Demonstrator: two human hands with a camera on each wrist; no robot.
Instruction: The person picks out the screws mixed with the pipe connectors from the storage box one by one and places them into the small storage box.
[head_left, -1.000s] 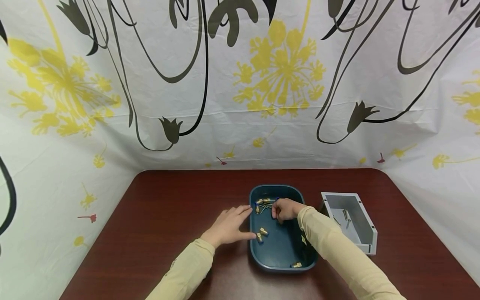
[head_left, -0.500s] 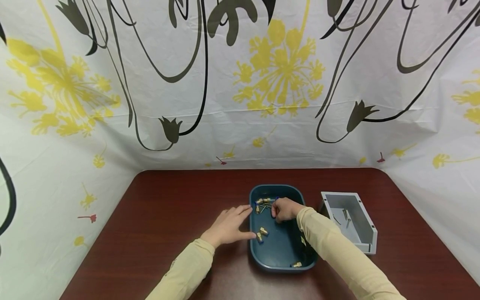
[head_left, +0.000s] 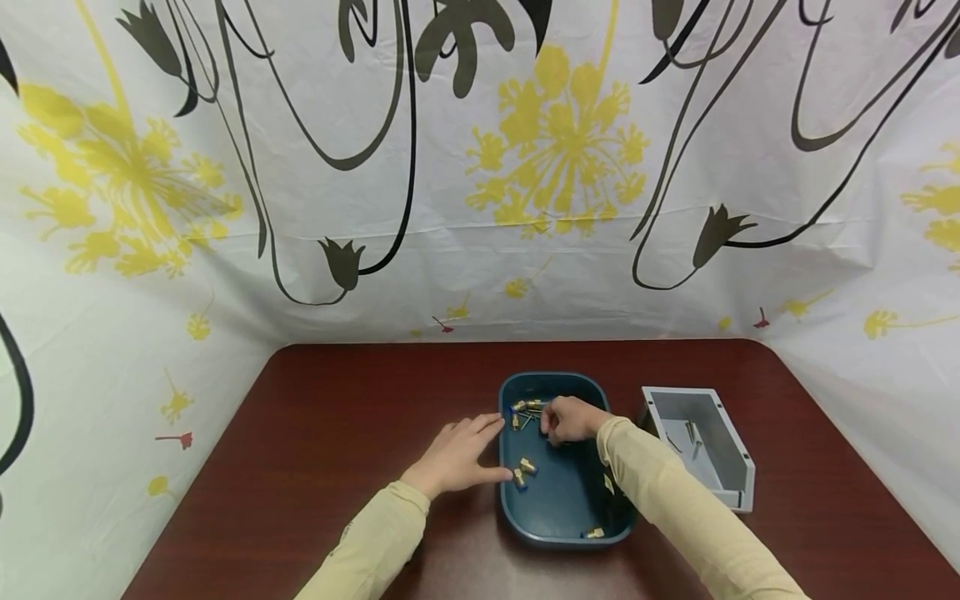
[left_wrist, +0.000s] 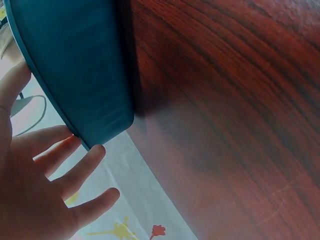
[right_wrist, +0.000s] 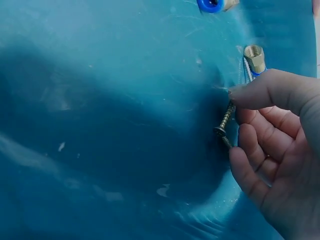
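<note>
A dark teal plastic tub [head_left: 555, 540] stands on the table. My left hand [head_left: 457, 454] spreads its fingers along the tub's left rim; in the left wrist view fingertips touch the outside edge [left_wrist: 62, 117]. My right hand [head_left: 570, 419] reaches into the tub's far half. Seen from the right wrist, its thumb and fingers pinch a screw [right_wrist: 226, 119], head downward. Part of the screw's tip is behind the thumb. Several brass fittings with blue rings lie in the tub, one fitting [right_wrist: 255, 59] just beyond the thumb. Several screws [head_left: 528, 419] lie among the far fittings.
A grey open box [head_left: 738, 442] stands right of the tub, with a few screws [head_left: 694, 433] on its floor. The right forearm crosses between box and tub. A patterned white cloth [head_left: 450, 208] hangs behind the brown table [head_left: 360, 417].
My right hand has shifted very slightly left inside the tub. My left hand stays on the rim, and the head view has tilted a little.
</note>
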